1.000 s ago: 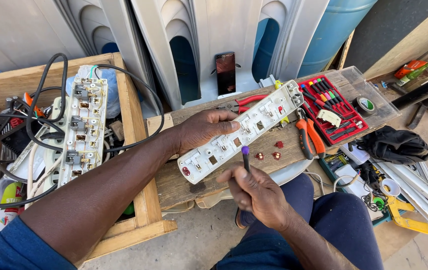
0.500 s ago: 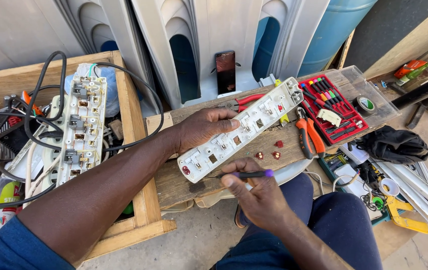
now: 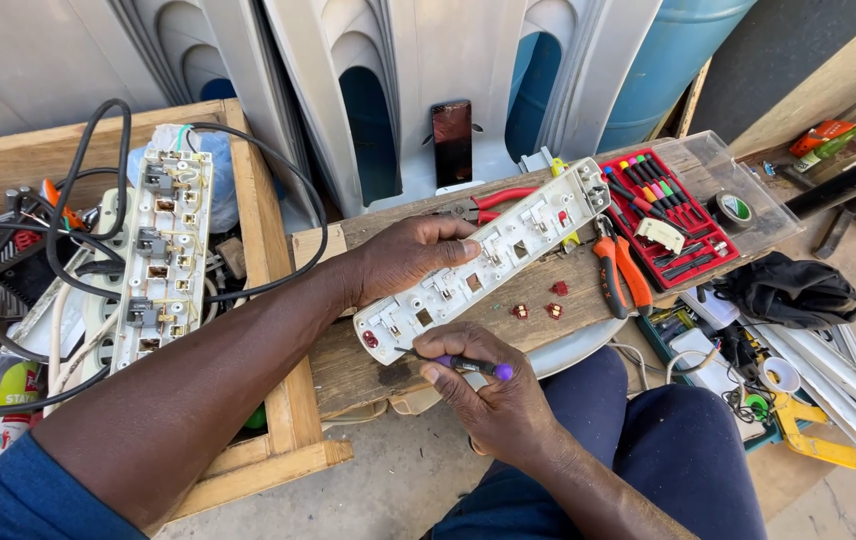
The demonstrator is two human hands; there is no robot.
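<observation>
The white power strip housing (image 3: 488, 262) is being held down across the middle of the wooden desk (image 3: 368, 372), its inner side facing up so the empty socket cut-outs are showing. Its long axis is running diagonally: the end with the red indicator is pointing toward the near edge of the desk, and the far end is pointing toward the far right corner. It is being pinned flat by the left hand (image 3: 410, 256), whose fingers are spread over its middle. A small purple-handled screwdriver (image 3: 460, 363) is being gripped in the closed fingers of the right hand (image 3: 493, 395), with the tip being set against the near end of the housing. For this step to go well, the tip is judged best kept square in the fastener while steady downward pressure is being kept by the left hand, so the housing is not being twisted. Small red parts (image 3: 540, 303) are lying just beside it, and orange-handled pliers (image 3: 616, 268) and a red tool case (image 3: 670, 220) are lying toward the right edge.
</observation>
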